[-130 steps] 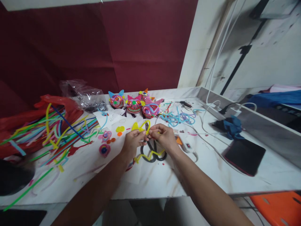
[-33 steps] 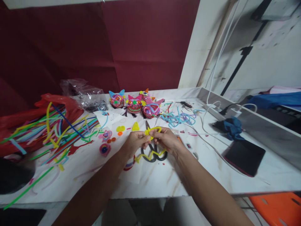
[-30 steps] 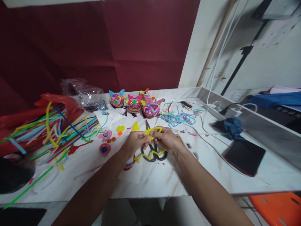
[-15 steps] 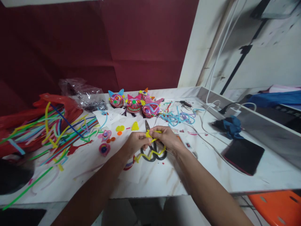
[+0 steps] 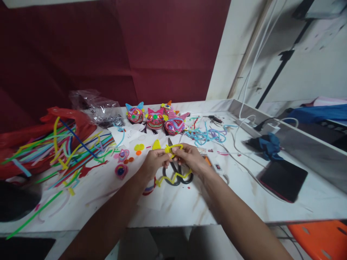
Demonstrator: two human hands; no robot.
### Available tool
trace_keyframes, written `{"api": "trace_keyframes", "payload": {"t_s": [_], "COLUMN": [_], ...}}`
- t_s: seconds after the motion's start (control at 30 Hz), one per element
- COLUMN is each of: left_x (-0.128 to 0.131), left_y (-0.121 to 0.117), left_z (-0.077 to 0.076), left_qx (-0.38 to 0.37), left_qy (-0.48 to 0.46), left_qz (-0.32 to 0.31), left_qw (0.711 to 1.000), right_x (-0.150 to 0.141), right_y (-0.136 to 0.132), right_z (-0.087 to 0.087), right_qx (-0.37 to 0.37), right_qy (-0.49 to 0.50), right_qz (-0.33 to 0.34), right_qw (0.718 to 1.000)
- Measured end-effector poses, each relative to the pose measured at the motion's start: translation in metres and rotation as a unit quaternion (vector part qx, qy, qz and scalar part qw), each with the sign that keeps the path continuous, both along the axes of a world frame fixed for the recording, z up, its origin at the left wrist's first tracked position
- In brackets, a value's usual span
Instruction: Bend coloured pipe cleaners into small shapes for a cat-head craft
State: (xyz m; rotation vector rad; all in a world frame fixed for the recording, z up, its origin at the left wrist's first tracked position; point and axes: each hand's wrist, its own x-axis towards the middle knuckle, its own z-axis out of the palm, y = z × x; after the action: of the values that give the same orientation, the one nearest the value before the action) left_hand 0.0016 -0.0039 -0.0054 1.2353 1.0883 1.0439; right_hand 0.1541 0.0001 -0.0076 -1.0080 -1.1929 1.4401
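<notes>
Between the fingertips of both hands is a bent yellow pipe cleaner [image 5: 177,147], folded into a small loop. My left hand [image 5: 155,162] pinches its left end, and my right hand [image 5: 191,157] pinches it from the right. Below them lies a pair of black-handled scissors [image 5: 172,180], blades pointing away, partly hidden by my fingers. A zigzag yellow pipe cleaner [image 5: 165,178] rests across the scissor handles. Just beyond my left hand sits a yellow triangular piece [image 5: 156,144]. Yellow discs [image 5: 139,147] and pink coiled eye-shaped pieces [image 5: 121,170] lie to the left.
Several colourful lion-like heads [image 5: 155,119] stand at the back. A heap of pipe cleaners [image 5: 67,151] lies left, beside a clear plastic bag [image 5: 94,106]. Light-blue pipe cleaners [image 5: 206,133] are tangled at back right. A black flat device [image 5: 284,180] and white cables [image 5: 248,169] occupy the right.
The yellow pipe cleaner has turned in my fingers, its loop now higher and more open. My left hand has shifted slightly, partly covering the yellow triangle. The view has moved a little.
</notes>
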Motion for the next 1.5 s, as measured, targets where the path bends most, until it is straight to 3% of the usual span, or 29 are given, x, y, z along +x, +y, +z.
{"api": "trace_keyframes", "payload": {"t_s": [0.1,0.4,0.57,0.9,1.2,1.5], "left_x": [-0.0004,0.0035,0.0046,0.0038,0.0035,0.0031], "left_y": [0.0027,-0.0017,-0.0032,-0.0052,-0.0041,-0.0025], "left_z": [-0.0008,0.0004,0.0029,0.0037,-0.0004,-0.0015], "left_qx": [0.007,0.035,0.037,0.058,0.077,0.072], "left_qy": [-0.021,-0.002,-0.001,0.003,0.016,0.019], "left_qz": [0.035,0.077,0.085,0.067,0.065,0.057], "left_qw": [0.999,0.996,0.996,0.996,0.995,0.996], "right_x": [0.0006,0.0016,0.0016,0.0038,0.0019,-0.0019], "right_y": [-0.0018,-0.0008,-0.0008,0.0017,0.0016,-0.0052], "right_z": [0.0009,-0.0008,0.0019,-0.0009,0.0005,0.0057], "right_qx": [-0.009,0.018,-0.005,-0.043,-0.058,0.015], "right_qy": [-0.028,-0.032,-0.009,0.036,0.040,-0.022], "right_qz": [0.030,0.013,0.013,0.041,0.024,-0.015], "right_qw": [0.999,0.999,1.000,0.998,0.997,1.000]}}
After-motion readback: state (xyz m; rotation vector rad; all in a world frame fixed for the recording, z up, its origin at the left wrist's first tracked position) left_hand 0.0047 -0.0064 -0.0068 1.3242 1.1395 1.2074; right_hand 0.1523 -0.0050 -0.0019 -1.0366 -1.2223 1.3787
